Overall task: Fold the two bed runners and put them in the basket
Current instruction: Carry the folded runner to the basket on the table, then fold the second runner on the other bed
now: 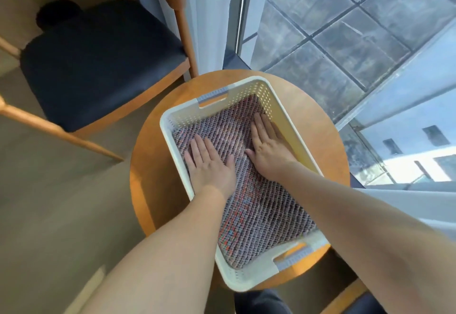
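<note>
A white perforated plastic basket stands on a small round wooden table. Inside it lies a folded woven bed runner in grey, red and blue, filling the basket's floor. Whether a second runner lies beneath it is hidden. My left hand rests flat on the runner near the basket's left wall, fingers spread. Flat on the cloth too, my right hand lies close to the right wall, fingers pointing to the far end. Neither hand grips anything.
A wooden chair with a dark blue seat stands to the far left of the table. A large window and a pale curtain run along the right and back. Beige floor lies to the left.
</note>
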A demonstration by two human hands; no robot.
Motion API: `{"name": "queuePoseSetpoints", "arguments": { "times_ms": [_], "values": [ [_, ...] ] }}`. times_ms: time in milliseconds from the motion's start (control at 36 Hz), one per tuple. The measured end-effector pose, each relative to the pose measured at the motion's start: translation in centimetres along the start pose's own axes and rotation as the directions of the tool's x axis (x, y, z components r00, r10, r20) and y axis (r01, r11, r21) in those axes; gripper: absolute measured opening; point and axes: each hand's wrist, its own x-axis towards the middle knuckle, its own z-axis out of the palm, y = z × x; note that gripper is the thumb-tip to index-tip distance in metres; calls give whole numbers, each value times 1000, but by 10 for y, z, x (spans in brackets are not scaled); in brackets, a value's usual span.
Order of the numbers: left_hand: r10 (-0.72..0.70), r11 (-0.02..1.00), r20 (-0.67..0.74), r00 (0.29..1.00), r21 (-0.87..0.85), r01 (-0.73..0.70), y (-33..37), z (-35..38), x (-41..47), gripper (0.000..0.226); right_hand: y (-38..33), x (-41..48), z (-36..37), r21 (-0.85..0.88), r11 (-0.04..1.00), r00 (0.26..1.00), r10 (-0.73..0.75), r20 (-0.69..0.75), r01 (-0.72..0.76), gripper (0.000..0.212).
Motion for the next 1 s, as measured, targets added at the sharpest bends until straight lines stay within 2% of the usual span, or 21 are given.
{"name": "queuePoseSetpoints", "arguments": {
  "times_ms": [111, 250, 361, 472, 694, 833, 1000],
  "values": [
    [39, 998, 74, 996, 43, -43, 8, -2, -39, 72, 0, -47, 8, 89, 996, 999, -5, 54, 1, 74],
    [78, 993, 137, 987, 81, -90, 19, 13, -83, 71, 4, -87, 21, 54, 998, 991, 18, 136, -26, 79],
    [88, 992, 129, 988, 76, -99, 22, 28, -87, 72, 10, -88, 29, 21, 998, 992, -60, 109, 58, 83],
    [83, 993, 135, 987, 70, -93, 18, 42, -86, 75, 14, -83, 46, 24, 996, 991, -85, 105, 83, 92],
    [68, 995, 158, 985, 54, -78, 16, 18, -90, 74, 18, -103, 23, -9, 997, 978, -68, 196, 72, 85],
    [198, 980, 58, 978, -6, -198, -3, -42, -103, 69, 3, -130, -31, 2, 1000, 994, -4, 112, 3, 81],
    [243, 969, -105, 964, -13, -246, -63, -133, -116, 67, -41, -142, -126, 107, 992, 997, 76, -33, -72, 78]
  ]
}}
